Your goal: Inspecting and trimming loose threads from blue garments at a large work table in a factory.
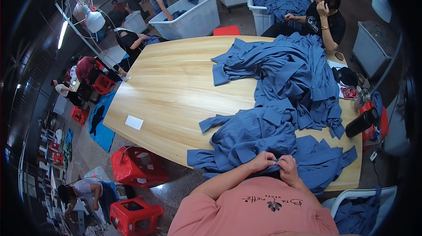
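both hands, left hand (262,161) and right hand (288,168), pinch a fold of the blue garment (246,141) close together. the garment lies at the near edge of the wooden table (176,86), touching a larger blue clothes pile (294,73).

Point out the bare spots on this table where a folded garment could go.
Bare wood fills the table's left half, between the white paper slip and the blue garment pile. The right edge is crowded: black bottle, small items. Both hands pinch blue cloth.

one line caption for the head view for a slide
Both hands pinch a blue garment at the edge of a wooden table piled with blue clothes.
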Action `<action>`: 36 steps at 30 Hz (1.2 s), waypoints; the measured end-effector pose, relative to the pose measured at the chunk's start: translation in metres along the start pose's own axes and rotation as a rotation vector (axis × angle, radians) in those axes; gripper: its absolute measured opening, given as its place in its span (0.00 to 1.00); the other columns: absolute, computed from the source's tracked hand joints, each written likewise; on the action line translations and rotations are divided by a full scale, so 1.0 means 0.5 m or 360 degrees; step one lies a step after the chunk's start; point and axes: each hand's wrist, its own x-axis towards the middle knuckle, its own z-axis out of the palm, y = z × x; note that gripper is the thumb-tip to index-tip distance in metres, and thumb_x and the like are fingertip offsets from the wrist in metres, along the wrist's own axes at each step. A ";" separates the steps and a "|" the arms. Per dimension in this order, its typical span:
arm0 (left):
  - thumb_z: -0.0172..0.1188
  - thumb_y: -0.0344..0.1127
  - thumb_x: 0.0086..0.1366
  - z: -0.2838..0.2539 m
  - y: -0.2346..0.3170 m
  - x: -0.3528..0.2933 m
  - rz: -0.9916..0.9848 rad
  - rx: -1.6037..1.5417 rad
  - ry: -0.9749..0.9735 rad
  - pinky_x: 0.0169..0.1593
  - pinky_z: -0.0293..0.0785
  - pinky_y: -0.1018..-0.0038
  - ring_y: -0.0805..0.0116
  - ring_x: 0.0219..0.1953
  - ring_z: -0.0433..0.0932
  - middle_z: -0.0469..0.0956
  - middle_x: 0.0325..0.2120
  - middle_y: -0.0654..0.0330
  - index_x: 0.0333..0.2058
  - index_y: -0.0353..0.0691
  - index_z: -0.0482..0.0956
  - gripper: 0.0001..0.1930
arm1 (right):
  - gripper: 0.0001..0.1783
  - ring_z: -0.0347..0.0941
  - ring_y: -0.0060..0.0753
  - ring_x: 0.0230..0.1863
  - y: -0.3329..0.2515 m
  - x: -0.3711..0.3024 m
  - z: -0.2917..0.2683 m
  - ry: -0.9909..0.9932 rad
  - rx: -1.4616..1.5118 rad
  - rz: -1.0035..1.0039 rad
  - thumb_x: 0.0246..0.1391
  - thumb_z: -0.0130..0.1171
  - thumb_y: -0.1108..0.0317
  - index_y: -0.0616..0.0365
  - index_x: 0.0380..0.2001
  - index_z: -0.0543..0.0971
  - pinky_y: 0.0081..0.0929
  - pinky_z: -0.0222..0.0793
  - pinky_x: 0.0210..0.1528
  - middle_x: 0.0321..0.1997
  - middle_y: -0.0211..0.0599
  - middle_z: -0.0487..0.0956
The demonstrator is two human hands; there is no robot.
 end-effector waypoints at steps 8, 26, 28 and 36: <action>0.58 0.27 0.52 0.008 -0.018 -0.016 0.0230 0.0237 0.0283 0.26 0.65 0.81 0.81 0.22 0.68 0.74 0.18 0.65 0.26 0.35 0.77 0.03 | 0.09 0.70 0.36 0.28 0.024 -0.003 0.027 -0.0224 0.0556 0.0507 0.35 0.49 0.80 0.62 0.26 0.72 0.28 0.64 0.31 0.26 0.41 0.73; 0.55 0.30 0.50 0.051 0.008 -0.026 0.0941 0.1500 0.1024 0.30 0.64 0.62 0.54 0.25 0.70 0.71 0.19 0.53 0.23 0.41 0.73 0.01 | 0.06 0.69 0.55 0.21 0.014 0.023 0.056 0.0011 0.0003 0.0445 0.34 0.48 0.74 0.59 0.22 0.72 0.43 0.63 0.23 0.18 0.52 0.71; 0.51 0.30 0.52 0.050 0.014 -0.021 0.0927 0.1544 0.1051 0.29 0.64 0.62 0.54 0.23 0.71 0.72 0.18 0.53 0.22 0.41 0.72 0.03 | 0.06 0.70 0.54 0.21 0.023 0.022 0.057 -0.0066 -0.0098 0.0483 0.34 0.49 0.73 0.58 0.22 0.71 0.44 0.64 0.23 0.18 0.51 0.71; 0.60 0.33 0.47 -0.025 0.078 -0.014 0.0302 0.1935 0.0600 0.31 0.68 0.61 0.53 0.28 0.76 0.76 0.21 0.50 0.24 0.41 0.78 0.05 | 0.09 0.71 0.51 0.25 0.081 -0.008 0.042 0.0033 -0.0282 0.0514 0.37 0.52 0.70 0.57 0.27 0.72 0.44 0.65 0.26 0.21 0.47 0.73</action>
